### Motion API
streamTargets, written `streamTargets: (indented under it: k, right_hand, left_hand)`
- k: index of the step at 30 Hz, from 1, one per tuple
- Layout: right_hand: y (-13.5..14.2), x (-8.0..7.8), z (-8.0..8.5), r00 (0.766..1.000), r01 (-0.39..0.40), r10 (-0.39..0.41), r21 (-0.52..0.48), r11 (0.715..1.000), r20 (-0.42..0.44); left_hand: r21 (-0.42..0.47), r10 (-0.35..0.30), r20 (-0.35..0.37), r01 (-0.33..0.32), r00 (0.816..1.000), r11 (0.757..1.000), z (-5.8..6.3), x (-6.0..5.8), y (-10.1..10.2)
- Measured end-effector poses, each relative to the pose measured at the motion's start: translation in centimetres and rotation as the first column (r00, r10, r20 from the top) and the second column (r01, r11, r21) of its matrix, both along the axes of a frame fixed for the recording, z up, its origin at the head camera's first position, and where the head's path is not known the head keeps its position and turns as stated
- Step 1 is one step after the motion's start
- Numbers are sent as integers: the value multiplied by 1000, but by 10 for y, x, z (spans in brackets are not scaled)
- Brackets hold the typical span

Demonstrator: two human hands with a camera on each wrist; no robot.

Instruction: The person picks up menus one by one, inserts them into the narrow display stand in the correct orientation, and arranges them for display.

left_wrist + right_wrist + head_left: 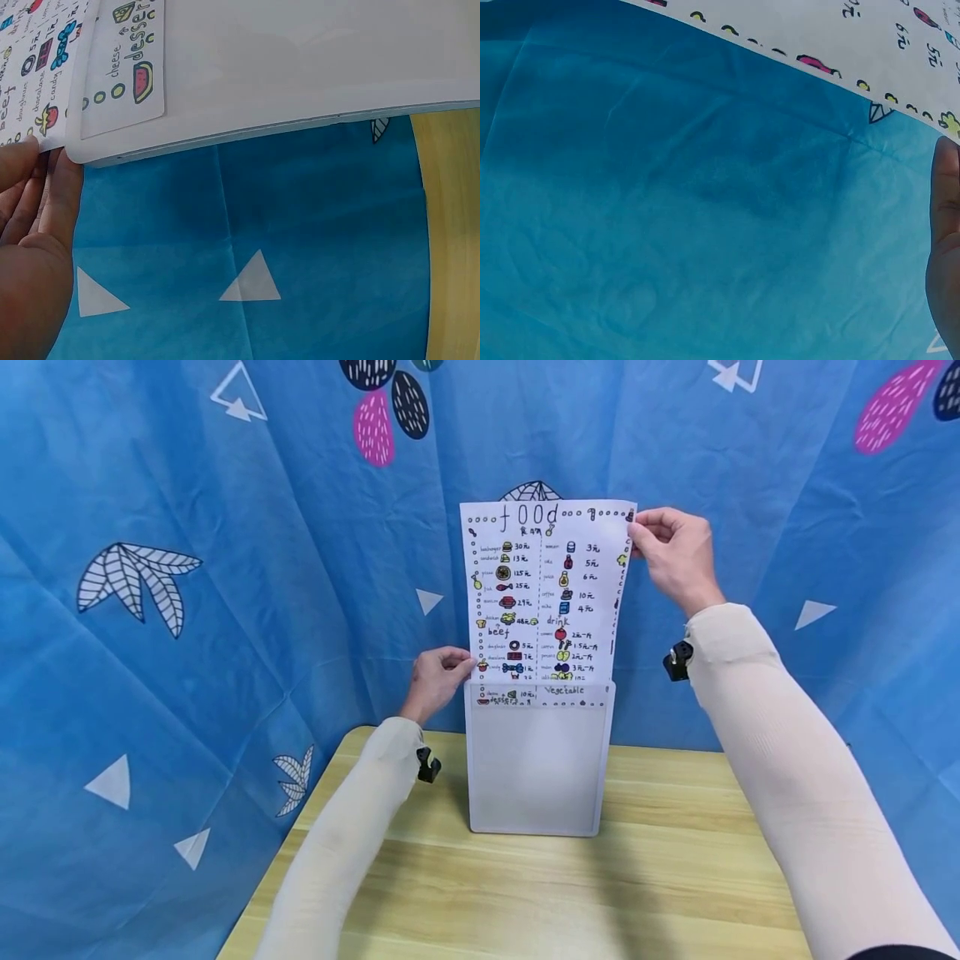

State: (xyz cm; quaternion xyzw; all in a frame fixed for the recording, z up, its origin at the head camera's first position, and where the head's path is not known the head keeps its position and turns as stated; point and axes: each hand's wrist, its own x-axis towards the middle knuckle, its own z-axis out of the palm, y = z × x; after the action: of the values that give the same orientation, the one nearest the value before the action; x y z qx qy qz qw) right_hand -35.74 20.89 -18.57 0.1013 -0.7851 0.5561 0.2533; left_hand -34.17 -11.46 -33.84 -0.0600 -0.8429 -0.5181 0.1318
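Observation:
A hand-drawn food menu sheet [538, 602] stands upright, its bottom strip inside a clear-fronted sign holder [536, 768]. The word "dessert" on the sheet shows through the holder's top. My right hand [678, 556] pinches the sheet near its upper right corner, thumb in front. Lower on the opposite side, my left hand [437, 681] pinches the sheet's left edge just above the holder's top corner. In the left wrist view the thumb [16, 161] lies on the sheet's front and the other fingers are behind it. Only part of the right hand [946, 240] shows in its wrist view.
The holder stands upright on a light wooden table [675, 860], near its back edge. A blue patterned curtain [225, 693] hangs close behind and along the left side. A small black camera mount [428, 765] is on the left wrist, another [677, 661] on the right.

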Motion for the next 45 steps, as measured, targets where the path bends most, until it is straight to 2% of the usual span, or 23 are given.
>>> streamTargets:
  k: [9, 15, 20, 37, 45]
  right_hand:
    - [2, 5, -9, 1000, 29, -29, 14, 999, -8]
    - [1, 5, -6, 1000, -5, 4, -59, 998, -13]
    - [1, 6, -3, 1000, -2, 2, -85, 996, 4]
    - [5, 8, 1, 1000, 30, -30, -47, 998, 2]
    - [5, 8, 2, 999, 35, -35, -4, 999, 7]
  left_hand:
    - [-35, -15, -21, 14, 1000, 999, -4, 7, 6]
    - [-49, -25, -56, 22, 998, 999, -3, 10, 10]
    - [-50, -23, -54, 21, 998, 999, -4, 9, 11]
    - [-9, -13, -45, 12, 999, 1000, -1, 13, 12]
    - [22, -30, -39, 31, 999, 999, 1, 16, 9]
